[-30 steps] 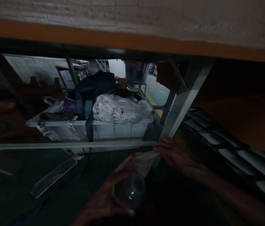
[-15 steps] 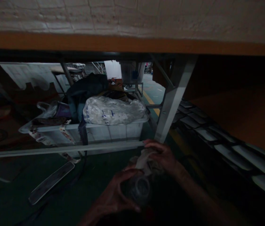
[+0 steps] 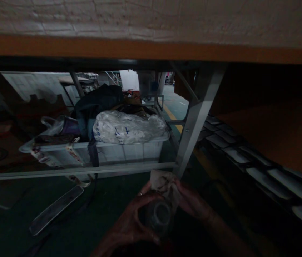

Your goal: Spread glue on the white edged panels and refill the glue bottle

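My left hand (image 3: 133, 219) is wrapped round a round, clear container (image 3: 161, 215), perhaps a jar or bottle, seen end-on low in the view. Just beyond it, a pale crumpled cloth (image 3: 164, 182) with dark stains is pinched in my right hand (image 3: 192, 200). The cloth lies against the far right side of the container. Dim light hides the container's lower part and whatever it may hold.
A table edge (image 3: 151, 46) spans the top. Beneath it stands a grey plastic bin (image 3: 129, 153) with a bulging clear bag (image 3: 129, 126) and dark cloth. A metal leg (image 3: 195, 125) rises at right. A long flat strip (image 3: 57, 210) lies on the green floor.
My right hand has moved down and turned, and the cloth now spreads out more, its top edge standing up. My left hand and the container have barely moved.
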A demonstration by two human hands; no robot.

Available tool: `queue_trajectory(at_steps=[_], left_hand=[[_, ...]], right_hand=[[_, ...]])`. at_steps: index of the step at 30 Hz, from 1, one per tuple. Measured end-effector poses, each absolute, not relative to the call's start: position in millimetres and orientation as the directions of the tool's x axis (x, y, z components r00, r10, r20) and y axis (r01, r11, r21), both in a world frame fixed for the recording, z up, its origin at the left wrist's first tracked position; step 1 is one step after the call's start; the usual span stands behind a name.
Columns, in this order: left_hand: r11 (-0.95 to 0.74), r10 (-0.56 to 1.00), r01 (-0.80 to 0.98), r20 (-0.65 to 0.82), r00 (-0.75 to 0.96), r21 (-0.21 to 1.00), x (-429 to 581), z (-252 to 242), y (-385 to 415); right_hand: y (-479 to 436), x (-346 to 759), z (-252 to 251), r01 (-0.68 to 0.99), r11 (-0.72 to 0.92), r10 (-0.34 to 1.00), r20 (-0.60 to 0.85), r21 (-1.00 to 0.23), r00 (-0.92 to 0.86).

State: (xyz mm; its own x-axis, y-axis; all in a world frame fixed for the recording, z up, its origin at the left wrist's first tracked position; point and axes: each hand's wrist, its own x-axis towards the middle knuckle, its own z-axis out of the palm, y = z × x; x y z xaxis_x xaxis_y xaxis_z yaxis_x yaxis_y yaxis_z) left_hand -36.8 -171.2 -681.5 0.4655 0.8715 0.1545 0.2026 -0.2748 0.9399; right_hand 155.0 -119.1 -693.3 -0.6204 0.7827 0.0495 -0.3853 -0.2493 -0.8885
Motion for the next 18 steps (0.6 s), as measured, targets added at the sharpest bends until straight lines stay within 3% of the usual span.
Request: queue_trajectory(at_steps=[4, 8, 14, 18], left_hand=[[-0.239, 0.870, 0.210, 0.113, 0.480, 0.948, -38.4, -685.0, -172.9], [-0.187, 0.927, 0.244, 0.089, 0.364, 0.951, -41.5, -693.2, -174.4], [-0.176, 0.960, 0.164, 0.132, 0.246, 0.971, -49.4, -694.6, -174.2], [-0.153, 0.953, 0.099, 0.121, 0.276, 0.983, -56.7, -685.7, -171.9]], right_hand=[[-108.9, 153.4, -699.9, -0.126, 0.115, 0.899, 0.157, -0.985, -0.410], [-93.1, 168.7, -699.9, 0.091, 0.376, 0.908, 0.347, -0.922, -0.235], [-80.1, 199.3, -699.4, 0.404, 0.617, 0.751, 0.658, -0.675, -0.046], [-77.0, 204.1, -696.3, 0.473, 0.723, 0.619, 0.777, -0.504, -0.118]])
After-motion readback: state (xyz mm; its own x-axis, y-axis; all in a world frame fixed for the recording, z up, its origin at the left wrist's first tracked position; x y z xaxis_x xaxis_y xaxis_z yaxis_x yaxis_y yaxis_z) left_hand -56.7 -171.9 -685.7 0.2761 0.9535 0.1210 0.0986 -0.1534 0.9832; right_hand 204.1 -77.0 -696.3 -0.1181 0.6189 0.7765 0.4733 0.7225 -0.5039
